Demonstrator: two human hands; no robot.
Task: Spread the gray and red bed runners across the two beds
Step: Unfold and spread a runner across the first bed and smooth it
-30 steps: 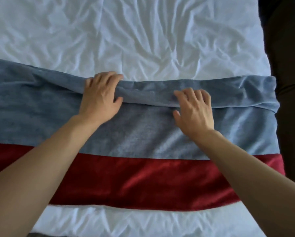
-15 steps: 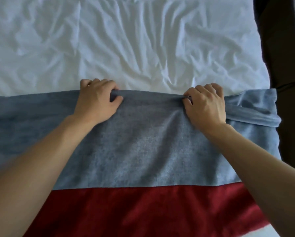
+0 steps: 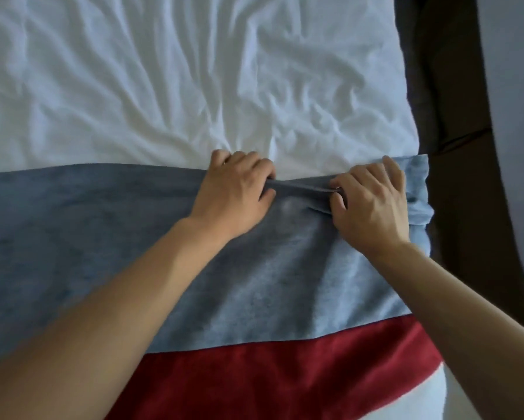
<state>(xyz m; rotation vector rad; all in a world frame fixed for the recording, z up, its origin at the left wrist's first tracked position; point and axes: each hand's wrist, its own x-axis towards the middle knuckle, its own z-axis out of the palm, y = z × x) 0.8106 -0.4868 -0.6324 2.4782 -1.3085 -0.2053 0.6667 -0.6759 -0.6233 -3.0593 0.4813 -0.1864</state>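
A bed runner lies across the white bed (image 3: 163,86), with a gray band (image 3: 72,237) farther from me and a red band (image 3: 269,377) nearer. My left hand (image 3: 236,192) grips the gray band's far edge, fingers curled round a bunched fold. Close to its right, my right hand (image 3: 373,201) grips the same far edge near the runner's right end, where the cloth is still folded over. A tight ridge of gray cloth runs between the two hands.
The wrinkled white sheet fills the far half of the view. Right of the bed runs a dark gap of floor (image 3: 460,177), and beyond it stands the pale side of another bed (image 3: 515,147).
Both hands have slid right along the gray band's far edge and now sit closer together. The fold they were unrolling has flattened on the left and remains only at the right end.
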